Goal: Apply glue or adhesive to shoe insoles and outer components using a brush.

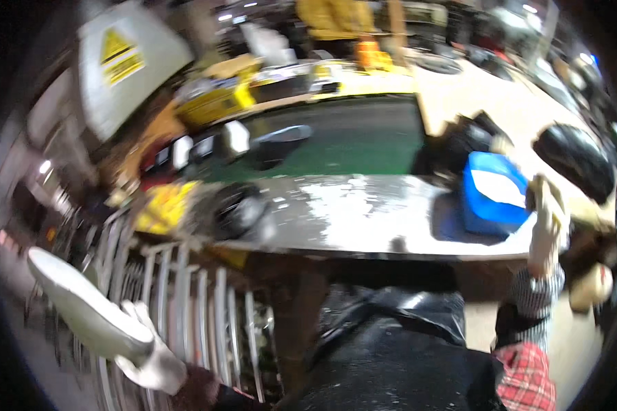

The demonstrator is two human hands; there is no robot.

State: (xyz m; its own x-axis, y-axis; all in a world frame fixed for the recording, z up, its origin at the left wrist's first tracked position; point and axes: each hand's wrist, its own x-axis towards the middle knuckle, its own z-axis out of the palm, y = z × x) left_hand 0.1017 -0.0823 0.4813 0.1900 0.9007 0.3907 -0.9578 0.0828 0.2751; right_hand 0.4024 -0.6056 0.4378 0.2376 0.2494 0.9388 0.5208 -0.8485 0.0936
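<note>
My left hand point(159, 363), in a pale glove, grips a shoe sole point(86, 301) by one end. The sole has a white face and a greyish edge, and it points up and to the left, beside a metal rack. My right hand point(547, 229), also gloved, is at the right end of the bench, close beside a blue container point(480, 216) with a white patch on top. Motion blur smears its fingers, so whether it holds anything does not show.
A green-black belt point(363, 137) runs behind the metal ledge point(363, 212). Shoe parts point(236, 137) lie on the belt's left side. Metal rack bars point(202, 315) stand low on the left. A black rounded object point(576, 161) lies on the right-hand tabletop point(459, 96).
</note>
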